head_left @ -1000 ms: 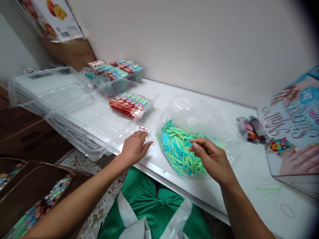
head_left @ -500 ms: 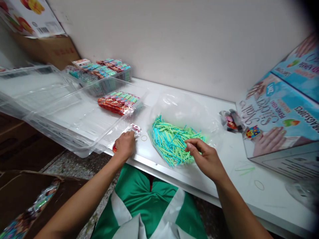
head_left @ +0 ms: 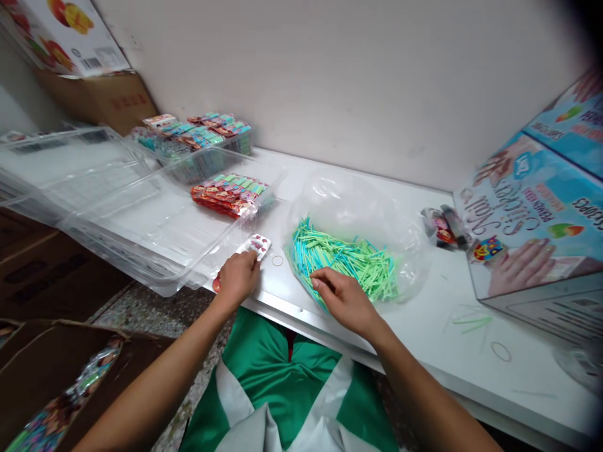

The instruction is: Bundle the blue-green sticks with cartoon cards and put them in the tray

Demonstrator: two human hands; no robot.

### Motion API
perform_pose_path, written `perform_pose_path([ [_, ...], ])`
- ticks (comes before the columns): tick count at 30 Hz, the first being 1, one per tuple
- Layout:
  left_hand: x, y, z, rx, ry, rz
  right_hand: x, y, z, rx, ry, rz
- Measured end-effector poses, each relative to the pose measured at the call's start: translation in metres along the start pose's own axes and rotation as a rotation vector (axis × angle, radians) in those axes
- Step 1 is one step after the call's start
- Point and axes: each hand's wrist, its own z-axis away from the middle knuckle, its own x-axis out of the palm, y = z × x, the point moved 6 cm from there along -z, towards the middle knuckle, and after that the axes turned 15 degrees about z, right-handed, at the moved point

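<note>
My left hand [head_left: 240, 275] is closed on a small printed packet [head_left: 259, 245] at the table's front edge; part of the packet shows beyond the fingers. Over the front of a clear plastic bag [head_left: 348, 194] my right hand [head_left: 342, 298] has its thumb and fingertips pressed together, and what they hold, if anything, is too small to make out. Green and blue thin sticks [head_left: 348, 257] lie heaped inside the bag. Behind my left hand, red packets with green sticks [head_left: 228, 194] are stacked in a clear tray.
Large clear trays [head_left: 117, 207] reach over the table's left front edge. A filled container [head_left: 202, 141] stands by the wall. At the right are a blue printed box [head_left: 537, 213], dark wrapped items [head_left: 443, 227] and a rubber band [head_left: 500, 351]. An open carton [head_left: 136, 364] is at lower left.
My right hand has moved left across the bag, with its fingertips still together. My left hand stays at the packet, more of which now shows. The view has shifted slightly.
</note>
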Motion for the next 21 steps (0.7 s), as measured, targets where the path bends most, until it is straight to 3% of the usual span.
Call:
perform_pose_path([
  [3,-0.007,-0.012,-0.004,-0.1,0.067,0.163,0.003,0.003,-0.001,0.008,-0.024,0.007],
  [7,-0.023,-0.012,-0.003,-0.155,0.236,0.24,0.004,0.0,-0.004,0.014,0.005,-0.002],
  [15,-0.049,0.02,0.017,0.014,0.447,0.784,0.021,-0.01,-0.022,0.111,0.05,-0.183],
  [18,-0.05,0.024,0.02,-0.066,0.426,1.111,0.033,-0.011,-0.033,0.193,0.04,-0.355],
  [21,-0.044,0.028,0.021,-0.186,0.315,1.432,0.045,-0.014,-0.043,0.216,-0.051,-0.637],
])
